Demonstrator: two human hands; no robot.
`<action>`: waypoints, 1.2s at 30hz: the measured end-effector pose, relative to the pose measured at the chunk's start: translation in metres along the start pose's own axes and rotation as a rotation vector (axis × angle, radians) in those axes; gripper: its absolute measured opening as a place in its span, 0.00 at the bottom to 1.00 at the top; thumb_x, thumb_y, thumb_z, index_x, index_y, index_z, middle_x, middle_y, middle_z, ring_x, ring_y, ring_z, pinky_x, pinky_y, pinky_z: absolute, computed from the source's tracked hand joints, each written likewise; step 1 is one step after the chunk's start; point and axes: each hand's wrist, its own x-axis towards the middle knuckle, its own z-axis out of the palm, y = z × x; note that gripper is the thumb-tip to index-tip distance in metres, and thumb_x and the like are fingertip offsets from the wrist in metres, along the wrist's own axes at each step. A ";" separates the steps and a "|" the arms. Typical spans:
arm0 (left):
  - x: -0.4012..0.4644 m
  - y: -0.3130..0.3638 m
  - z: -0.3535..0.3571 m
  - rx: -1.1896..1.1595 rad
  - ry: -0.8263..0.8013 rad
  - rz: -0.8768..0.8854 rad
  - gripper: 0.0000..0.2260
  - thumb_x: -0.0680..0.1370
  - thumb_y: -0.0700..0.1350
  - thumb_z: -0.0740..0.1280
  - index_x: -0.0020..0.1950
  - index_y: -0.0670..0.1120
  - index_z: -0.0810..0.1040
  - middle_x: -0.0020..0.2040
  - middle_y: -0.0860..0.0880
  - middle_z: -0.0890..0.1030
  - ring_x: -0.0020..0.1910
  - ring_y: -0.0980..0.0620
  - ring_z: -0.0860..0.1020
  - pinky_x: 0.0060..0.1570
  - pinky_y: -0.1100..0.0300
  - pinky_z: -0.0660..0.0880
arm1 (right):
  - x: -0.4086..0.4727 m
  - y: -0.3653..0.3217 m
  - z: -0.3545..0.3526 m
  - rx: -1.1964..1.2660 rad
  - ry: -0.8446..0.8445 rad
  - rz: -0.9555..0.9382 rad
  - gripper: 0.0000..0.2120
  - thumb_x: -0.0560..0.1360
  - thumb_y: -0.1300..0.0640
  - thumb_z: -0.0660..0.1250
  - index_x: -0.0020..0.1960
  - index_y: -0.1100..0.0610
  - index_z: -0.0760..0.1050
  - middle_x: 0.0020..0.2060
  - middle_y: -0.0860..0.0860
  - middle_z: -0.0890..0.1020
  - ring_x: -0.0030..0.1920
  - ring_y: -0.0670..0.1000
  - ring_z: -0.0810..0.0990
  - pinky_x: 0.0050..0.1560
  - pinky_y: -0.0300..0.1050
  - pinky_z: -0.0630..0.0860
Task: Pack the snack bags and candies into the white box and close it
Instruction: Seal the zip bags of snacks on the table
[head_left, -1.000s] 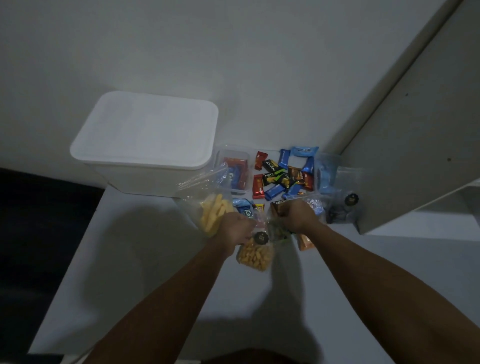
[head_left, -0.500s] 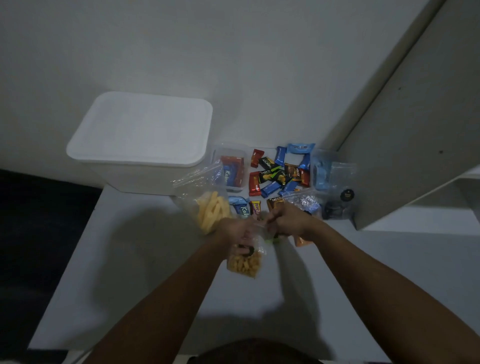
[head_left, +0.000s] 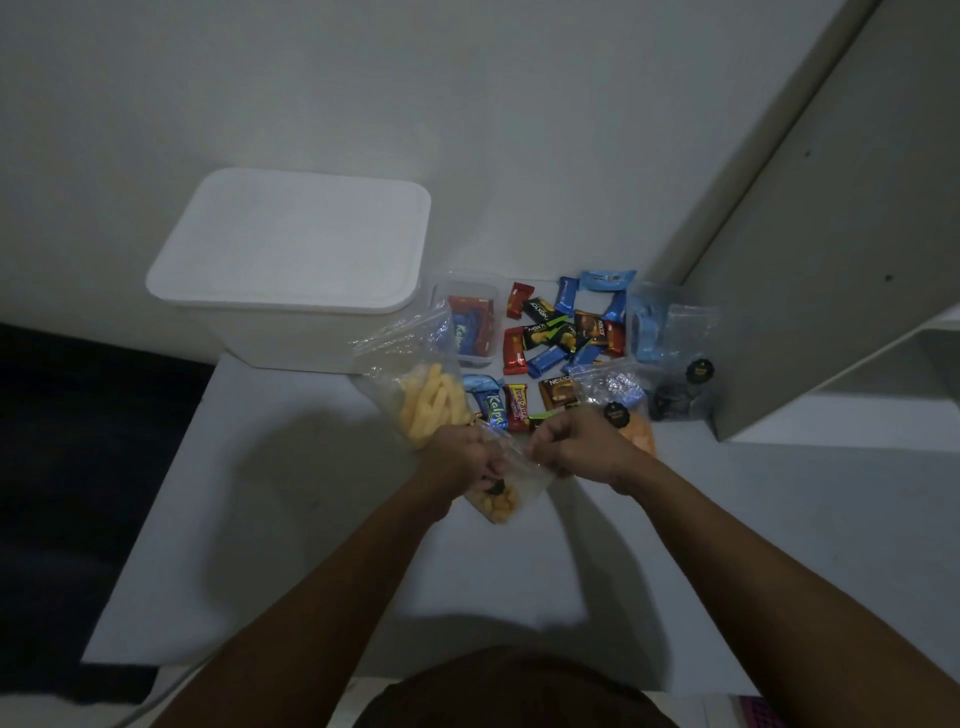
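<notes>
Gripping the top edge of a small clear bag of round golden snacks (head_left: 496, 499), both hands meet at the near middle of a pale table (head_left: 291, 519). The left hand (head_left: 462, 457) is closed on the bag's left corner and the right hand (head_left: 571, 447) is closed on its right corner, with the plastic stretched between them. Whether the bag's mouth is sealed cannot be told in this dim light.

Touching the left hand on its far side lies a bigger clear bag of yellow puffed sticks (head_left: 428, 400). Beyond the hands, small wrapped candies (head_left: 550, 338) in red, blue and black are scattered on the table, with a few more clear bags to the right. The white box (head_left: 291, 260) stands at the far left, well apart from the hands, and its lid (head_left: 296, 234) is on.

To do this step well, the person would likely press the bag's top shut along its whole length, squeezing gently so the snacks are not crushed. The lid must come off before anything goes in, so one hand will need to be freed.
</notes>
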 end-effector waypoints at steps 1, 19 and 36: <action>-0.002 -0.003 0.000 0.032 0.007 0.030 0.05 0.74 0.34 0.68 0.38 0.38 0.80 0.33 0.43 0.80 0.31 0.51 0.78 0.32 0.61 0.76 | -0.001 0.003 0.002 -0.023 0.086 -0.029 0.07 0.73 0.65 0.68 0.37 0.64 0.80 0.30 0.53 0.80 0.30 0.46 0.77 0.35 0.43 0.77; -0.009 -0.018 -0.010 0.197 0.392 0.404 0.07 0.70 0.35 0.67 0.47 0.42 0.78 0.42 0.45 0.78 0.39 0.51 0.74 0.39 0.59 0.73 | -0.018 0.005 0.015 -0.431 0.312 -0.444 0.06 0.73 0.64 0.66 0.40 0.56 0.80 0.36 0.47 0.80 0.36 0.47 0.77 0.37 0.44 0.75; 0.018 -0.012 -0.013 0.576 0.331 0.996 0.05 0.67 0.31 0.68 0.37 0.40 0.81 0.33 0.45 0.80 0.35 0.50 0.75 0.34 0.58 0.72 | -0.013 0.006 0.016 -0.530 0.316 -0.395 0.04 0.70 0.56 0.72 0.43 0.54 0.78 0.38 0.49 0.78 0.39 0.48 0.74 0.38 0.46 0.73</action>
